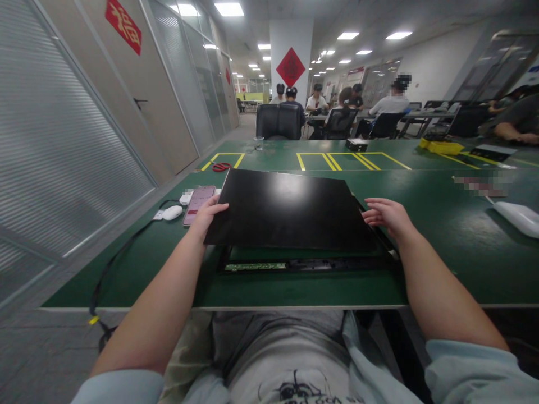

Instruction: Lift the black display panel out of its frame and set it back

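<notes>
A glossy black screen panel (290, 207) lies tilted over a thin black frame (337, 264) on the green table. My left hand (207, 216) grips the panel's left edge, thumb on top and the other fingers mostly hidden. Beside the right edge is my right hand (389, 216), its fingers stretched out and apart; whether the fingertips touch the panel or the frame I cannot tell. A green circuit board strip (255, 267) shows in the frame's near side. The panel hides much of the frame.
Left of the panel lie a phone (197, 206), a white mouse-like device (172, 212) and a black cable (122, 252). Red scissors (221, 166) and a clear cup (258, 143) are farther back. At right are a white device (520, 217) and a yellow tray (442, 147). Several people sit beyond.
</notes>
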The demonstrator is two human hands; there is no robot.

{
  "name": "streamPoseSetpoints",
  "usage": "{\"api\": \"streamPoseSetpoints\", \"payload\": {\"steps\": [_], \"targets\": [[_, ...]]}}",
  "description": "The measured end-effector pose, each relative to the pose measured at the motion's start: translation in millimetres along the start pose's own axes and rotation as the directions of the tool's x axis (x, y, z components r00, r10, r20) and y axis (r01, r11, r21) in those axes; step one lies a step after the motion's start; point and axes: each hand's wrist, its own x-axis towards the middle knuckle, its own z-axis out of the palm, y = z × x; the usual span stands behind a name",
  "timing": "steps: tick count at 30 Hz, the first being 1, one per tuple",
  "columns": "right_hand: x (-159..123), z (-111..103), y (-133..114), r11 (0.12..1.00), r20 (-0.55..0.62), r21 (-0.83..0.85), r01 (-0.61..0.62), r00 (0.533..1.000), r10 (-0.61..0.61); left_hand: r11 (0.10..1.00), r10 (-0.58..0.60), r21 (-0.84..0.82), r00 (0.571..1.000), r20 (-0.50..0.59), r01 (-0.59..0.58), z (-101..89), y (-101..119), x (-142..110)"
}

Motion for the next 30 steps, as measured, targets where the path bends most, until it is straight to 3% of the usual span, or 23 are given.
{"api": "streamPoseSetpoints", "payload": {"steps": [10, 17, 30], "targets": [[-1, 5, 2, 0.969, -0.028, -0.247, 0.016, 0.999, -0.024, 0.992, -0.070, 0.099, 0.996, -0.048, 0.074, 7.5, -3, -4], [4, 0, 8, 0.945, -0.066, -0.327, 0.027, 0.997, -0.051, 0.977, -0.130, 0.161, 0.990, -0.056, 0.137, 15.5, -1, -7], [14, -8, 16, 0.916, -0.123, -0.399, 0.034, 0.988, -0.091, 0.974, -0.137, 0.179, 0.990, -0.038, 0.142, 19.6, -3, -14]]}}
